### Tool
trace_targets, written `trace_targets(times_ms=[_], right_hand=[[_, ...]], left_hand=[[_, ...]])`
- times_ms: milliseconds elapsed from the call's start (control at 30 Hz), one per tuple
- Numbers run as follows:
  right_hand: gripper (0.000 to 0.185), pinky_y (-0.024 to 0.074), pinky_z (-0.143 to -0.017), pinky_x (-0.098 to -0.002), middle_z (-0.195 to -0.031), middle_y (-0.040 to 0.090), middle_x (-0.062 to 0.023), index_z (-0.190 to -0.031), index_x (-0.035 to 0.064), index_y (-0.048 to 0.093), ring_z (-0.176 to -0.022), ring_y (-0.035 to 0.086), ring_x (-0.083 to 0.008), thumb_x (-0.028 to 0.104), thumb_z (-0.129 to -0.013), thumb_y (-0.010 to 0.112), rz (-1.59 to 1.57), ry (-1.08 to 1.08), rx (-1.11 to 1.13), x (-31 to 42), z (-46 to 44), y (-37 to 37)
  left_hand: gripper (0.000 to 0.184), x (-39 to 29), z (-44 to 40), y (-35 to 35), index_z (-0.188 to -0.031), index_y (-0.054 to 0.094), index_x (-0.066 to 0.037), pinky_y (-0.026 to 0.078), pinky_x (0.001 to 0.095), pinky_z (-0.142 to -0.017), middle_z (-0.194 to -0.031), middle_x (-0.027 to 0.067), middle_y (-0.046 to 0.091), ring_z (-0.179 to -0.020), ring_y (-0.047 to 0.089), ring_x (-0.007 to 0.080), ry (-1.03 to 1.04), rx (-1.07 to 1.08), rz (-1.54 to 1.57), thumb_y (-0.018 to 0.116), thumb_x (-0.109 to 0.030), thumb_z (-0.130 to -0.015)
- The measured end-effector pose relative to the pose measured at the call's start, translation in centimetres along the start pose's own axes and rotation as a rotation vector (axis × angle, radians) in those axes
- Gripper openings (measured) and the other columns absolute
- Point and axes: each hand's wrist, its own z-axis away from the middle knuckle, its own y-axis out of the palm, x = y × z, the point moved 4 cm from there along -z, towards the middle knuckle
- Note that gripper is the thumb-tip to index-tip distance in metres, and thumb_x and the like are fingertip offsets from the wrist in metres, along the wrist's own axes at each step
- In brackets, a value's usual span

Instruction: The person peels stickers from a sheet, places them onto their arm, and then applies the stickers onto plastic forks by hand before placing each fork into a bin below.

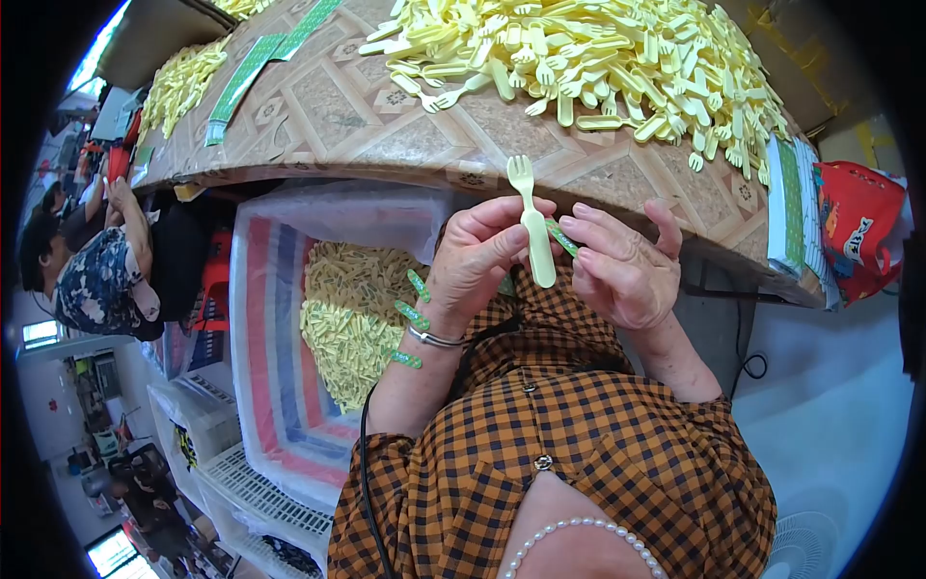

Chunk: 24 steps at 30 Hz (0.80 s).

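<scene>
My left hand [478, 253] pinches a pale yellow plastic fork [538, 241], tines pointing away from me. My right hand [622, 262] is beside it, with its fingertips at a small green patterned sticker [561, 237]. The sticker's near end lies close to the fork's handle; whether they touch I cannot tell. More green stickers [412, 314] cling to my left wrist and forearm, around a silver bangle [436, 339]. Beyond my hands, a big heap of the same yellow forks [598, 58] covers part of the patterned table [328, 116].
Below the table's edge at left, a striped lined container [280, 386] holds yellow forks. Strips of green stickers [246, 82] lie on the table. A red bag [861, 227] sits at the right end. Another person [101, 270] sits at far left.
</scene>
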Motion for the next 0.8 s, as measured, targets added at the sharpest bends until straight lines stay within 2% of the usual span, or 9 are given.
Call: trace_targets(times_ms=[100,267,333,433,467,533,800], right_hand=[[0.023,0.0235,-0.113,-0.0409,-0.106,0.071,-0.0031,-0.104,0.0156,0.048,-0.103,0.068,-0.021,0.01,-0.088,0.064,0.012,-0.02,0.011,0.07,0.21,0.05],[0.024,0.024,-0.112,-0.0413,-0.107,0.071,-0.0025,-0.104,0.0157,0.048,-0.104,0.068,-0.0206,0.011,-0.088,0.065,0.031,-0.029,0.017,0.11,0.34,0.09],[0.018,0.0309,-0.11,-0.0394,-0.106,0.071,-0.0038,-0.099,0.0144,0.053,-0.103,0.068,-0.0195,0.022,-0.089,0.066,0.054,-0.06,-0.02,0.1,0.25,0.06],[0.019,0.0319,-0.11,-0.0394,-0.105,0.072,-0.0037,-0.098,0.0139,0.053,-0.103,0.068,-0.0192,0.022,-0.088,0.067,0.076,-0.083,-0.029,0.25,0.24,0.27],[0.019,0.0319,-0.11,-0.0394,-0.105,0.072,-0.0037,-0.098,0.0139,0.053,-0.103,0.068,-0.0192,0.022,-0.088,0.067,0.076,-0.085,-0.028,0.27,0.31,0.31],[0.024,0.0252,-0.112,-0.0406,-0.109,0.07,-0.003,-0.106,0.0155,0.049,-0.105,0.067,-0.0206,0.014,-0.089,0.066,0.053,-0.068,0.015,0.26,0.47,0.53],[0.025,0.0247,-0.112,-0.0405,-0.111,0.07,-0.0035,-0.108,0.0159,0.049,-0.106,0.067,-0.0208,0.017,-0.089,0.066,0.053,-0.082,0.044,0.38,0.59,0.84]], left_hand=[[0.034,0.37,0.03,-0.08,-0.12,0.06,0.002,0.048,0.0199,-0.069,-0.102,0.0064,0.068,-0.084,0.063,0.0086,-0.005,-0.011,-0.023,0.066,-0.013,-0.09],[0.034,0.37,0.0,0.14,-0.12,0.06,0.002,0.048,0.0197,-0.068,-0.101,0.0055,0.068,-0.084,0.062,0.0078,-0.006,-0.014,-0.026,0.066,-0.013,-0.09],[0.034,0.33,-0.04,0.1,-0.119,0.06,0.002,0.048,0.0199,-0.069,-0.102,0.0057,0.068,-0.085,0.062,0.008,0.002,-0.014,-0.025,0.066,-0.013,-0.09],[0.034,0.4,-0.04,-0.01,-0.119,0.06,0.002,0.049,0.0203,-0.07,-0.103,0.0062,0.067,-0.086,0.062,0.0082,0.0,-0.018,-0.024,0.066,-0.013,-0.09],[0.034,0.38,-0.05,0.02,-0.119,0.06,0.002,0.049,0.0204,-0.07,-0.103,0.0063,0.067,-0.086,0.062,0.0081,0.004,-0.022,-0.026,0.066,-0.013,-0.09],[0.034,0.33,-0.04,0.03,-0.119,0.06,0.002,0.049,0.0205,-0.07,-0.104,0.0063,0.067,-0.086,0.062,0.0081,0.009,-0.027,-0.027,0.066,-0.013,-0.09],[0.033,0.45,0.09,-0.4,-0.119,0.061,0.001,0.05,0.0214,-0.073,-0.106,0.0067,0.067,-0.087,0.062,0.0097,0.002,-0.018,-0.033,0.066,-0.013,-0.09]])
